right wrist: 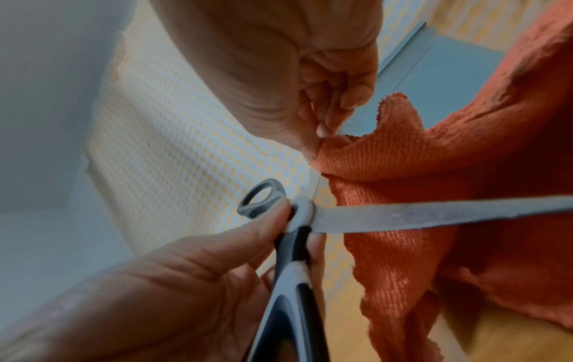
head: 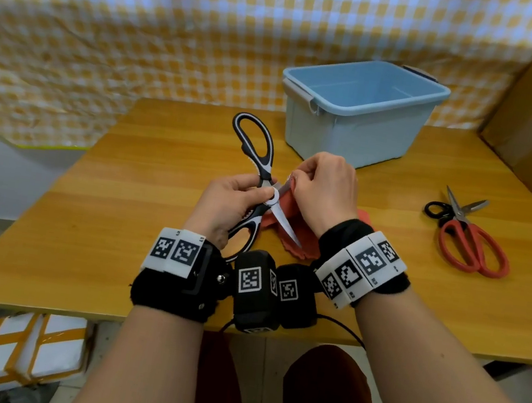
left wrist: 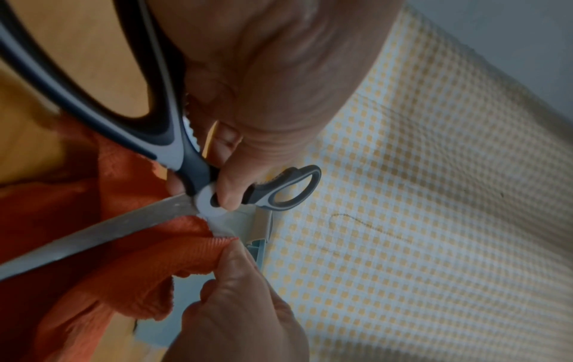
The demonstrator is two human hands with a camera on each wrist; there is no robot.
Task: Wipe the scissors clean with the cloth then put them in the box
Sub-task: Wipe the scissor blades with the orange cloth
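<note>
While the left hand [head: 226, 207] grips the opened black-and-white steel kitchen scissors [head: 258, 179] at the pivot, the right hand [head: 326, 192] pinches the ribbed orange cloth [head: 291, 229] around one blade.

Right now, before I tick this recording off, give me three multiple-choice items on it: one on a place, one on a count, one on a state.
1. Where do the red-handled scissors lie?
A. in the blue box
B. on the table, right of the hands
C. under the cloth

2. How many pairs of scissors show?
A. one
B. two
C. three

3. The black-and-white scissors are:
A. spread open
B. closed
C. lying flat on the table

Key: 1 B, they lie on the bare table. 2 B, one held, one lying. 3 A, the left hand grips them at the pivot, blades apart, and the right hand pinches the orange cloth round one blade.
</note>
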